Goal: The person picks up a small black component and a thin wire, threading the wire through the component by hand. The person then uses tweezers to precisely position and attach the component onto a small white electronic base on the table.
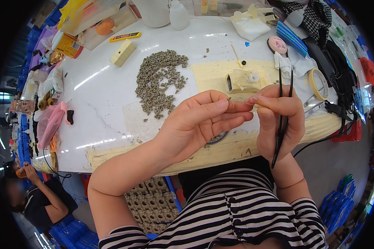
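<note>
- Small grey-brown metal piece [229,99], seen in the head view, sits at the left hand's fingertips, above the tabletop's near part and right of its middle.
- Left hand [191,124]: thumb and forefinger pinch this piece, while the other fingers extend loosely toward the right hand.
- Right hand [294,124]: thumb and forefinger are pressed together beside the left fingertips, on something pale and too small to make out. The same hand grasps black slender tweezers [277,147], their two prongs pointing to the far edge.
- White glossy tabletop [95,95] has pale yellow tape [124,155] along its near edge.
- Loose heap of small grey-brown metal pieces [153,79] lies beyond the left hand, around the tabletop's middle.
- Pale yellow box-shaped holder with a white round top [239,84] stands just beyond the fingertips, on a pale yellow covering.
- Cream rectangular block [123,53] and a yellow-and-red flat slim tool [125,37] lie toward the far left corner.
- Cream roll of tape [318,85] rests near the right edge; a pink round case [277,44] lies farther back.
- Pink mesh item [50,126] lies by the left edge.
</note>
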Demonstrator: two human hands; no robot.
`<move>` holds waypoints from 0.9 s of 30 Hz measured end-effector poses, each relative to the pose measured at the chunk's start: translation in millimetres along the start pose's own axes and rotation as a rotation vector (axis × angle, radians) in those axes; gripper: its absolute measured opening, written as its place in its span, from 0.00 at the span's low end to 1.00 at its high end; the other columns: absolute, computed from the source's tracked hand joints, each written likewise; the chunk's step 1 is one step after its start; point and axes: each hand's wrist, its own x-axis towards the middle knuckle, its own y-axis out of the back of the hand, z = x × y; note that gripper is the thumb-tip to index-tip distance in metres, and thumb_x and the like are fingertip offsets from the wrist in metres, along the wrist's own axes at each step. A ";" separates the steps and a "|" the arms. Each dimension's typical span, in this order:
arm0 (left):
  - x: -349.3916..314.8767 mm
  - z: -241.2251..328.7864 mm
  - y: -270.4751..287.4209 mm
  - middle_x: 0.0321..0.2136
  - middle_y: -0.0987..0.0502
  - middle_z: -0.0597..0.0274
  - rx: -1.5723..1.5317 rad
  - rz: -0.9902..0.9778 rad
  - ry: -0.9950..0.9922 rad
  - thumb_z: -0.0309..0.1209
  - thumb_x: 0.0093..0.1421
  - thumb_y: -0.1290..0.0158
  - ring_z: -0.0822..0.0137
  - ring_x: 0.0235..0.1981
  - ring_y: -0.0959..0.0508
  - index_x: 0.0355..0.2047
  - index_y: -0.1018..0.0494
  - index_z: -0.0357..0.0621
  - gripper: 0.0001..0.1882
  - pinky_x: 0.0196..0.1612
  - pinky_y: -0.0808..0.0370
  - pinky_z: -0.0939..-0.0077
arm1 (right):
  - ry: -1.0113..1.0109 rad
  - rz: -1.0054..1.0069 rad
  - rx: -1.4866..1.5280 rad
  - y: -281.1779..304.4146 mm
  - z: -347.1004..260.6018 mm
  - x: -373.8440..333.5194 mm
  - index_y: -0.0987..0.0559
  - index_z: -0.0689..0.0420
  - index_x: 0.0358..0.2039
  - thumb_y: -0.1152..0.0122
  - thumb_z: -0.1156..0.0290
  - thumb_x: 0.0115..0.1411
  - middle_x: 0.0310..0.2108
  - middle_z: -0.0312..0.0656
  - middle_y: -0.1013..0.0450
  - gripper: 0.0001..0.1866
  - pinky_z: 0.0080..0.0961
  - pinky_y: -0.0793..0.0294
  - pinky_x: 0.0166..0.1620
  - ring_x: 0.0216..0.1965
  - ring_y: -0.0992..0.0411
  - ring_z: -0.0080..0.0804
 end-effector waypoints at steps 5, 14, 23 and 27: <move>0.6 -0.5 -0.5 0.50 0.27 0.42 0.000 0.010 0.001 0.30 0.67 0.53 0.57 0.52 0.25 0.37 0.30 0.37 0.07 0.57 0.27 0.71 | 0.034 -0.013 -0.010 2.2 1.8 0.3 0.26 0.62 0.36 0.35 0.78 0.55 0.27 0.41 0.26 0.09 0.23 0.31 0.35 0.30 0.30 0.32; 0.6 -2.2 2.3 0.48 0.26 0.48 -0.012 -0.052 -0.023 0.29 0.67 0.56 0.62 0.50 0.24 0.40 0.32 0.35 0.09 0.56 0.26 0.72 | 0.041 0.004 0.020 0.4 4.3 -0.6 0.26 0.62 0.36 0.36 0.78 0.56 0.27 0.41 0.26 0.09 0.23 0.31 0.36 0.30 0.30 0.31; 0.7 -1.8 1.1 0.48 0.26 0.47 0.024 -0.020 -0.020 0.30 0.67 0.56 0.61 0.50 0.24 0.39 0.32 0.37 0.08 0.56 0.26 0.72 | 0.030 0.010 0.045 2.2 2.9 1.1 0.26 0.62 0.36 0.39 0.78 0.58 0.28 0.41 0.27 0.07 0.23 0.30 0.36 0.31 0.30 0.31; -1.1 -3.1 -1.7 0.46 0.24 0.47 0.258 0.048 -0.103 0.30 0.67 0.54 0.61 0.47 0.22 0.38 0.31 0.38 0.07 0.52 0.25 0.74 | -0.112 0.150 0.189 6.6 2.5 2.6 0.27 0.63 0.37 0.41 0.78 0.60 0.29 0.42 0.27 0.05 0.22 0.31 0.38 0.32 0.30 0.29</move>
